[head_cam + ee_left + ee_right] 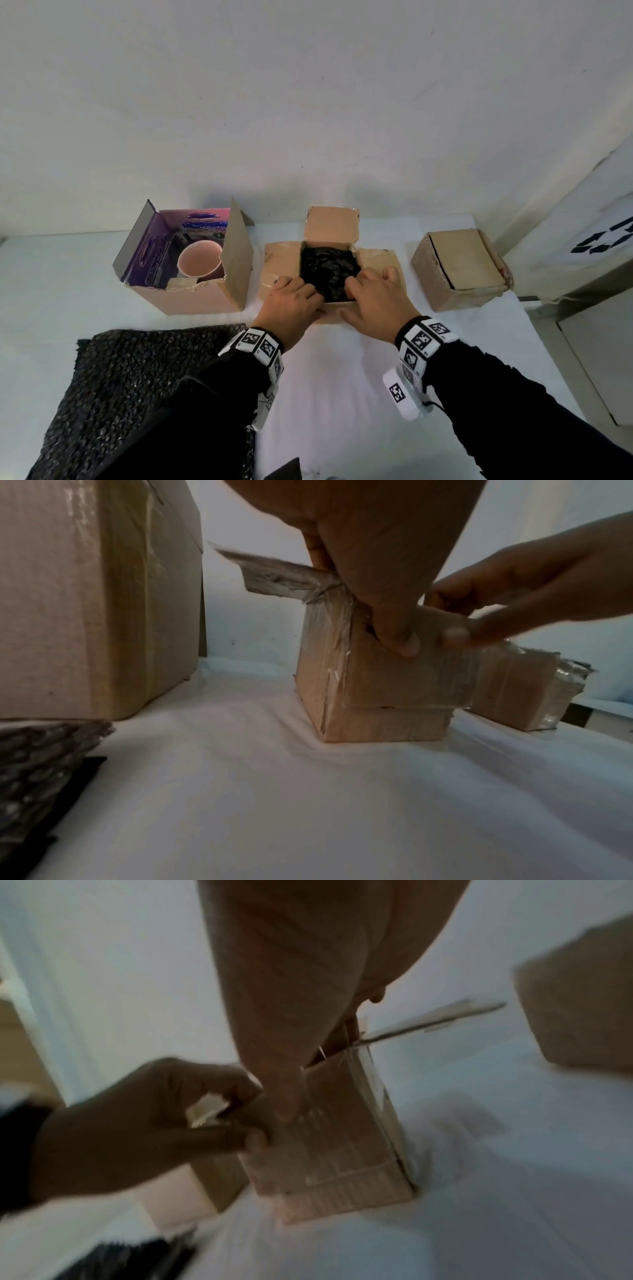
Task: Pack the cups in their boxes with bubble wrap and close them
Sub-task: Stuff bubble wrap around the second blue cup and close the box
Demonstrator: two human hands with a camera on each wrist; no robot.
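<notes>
The middle cardboard box (330,224) stands open with black bubble wrap (327,269) stuffed inside; no cup shows in it. My left hand (294,301) and right hand (375,299) meet at its near rim. Their fingers curl over the rim onto the wrap. In the left wrist view both thumbs press the near flap (404,680), which is folded down against the box front. The side and far flaps stick outward. A pink cup (200,262) sits unwrapped in the larger open box (191,298) on the left. A third box (459,270) on the right is closed.
A sheet of black bubble wrap (137,377) lies on the white table (342,377) at the near left, partly under my left forearm. A wall rises just behind the boxes. A grey cabinet (589,342) stands past the table's right edge.
</notes>
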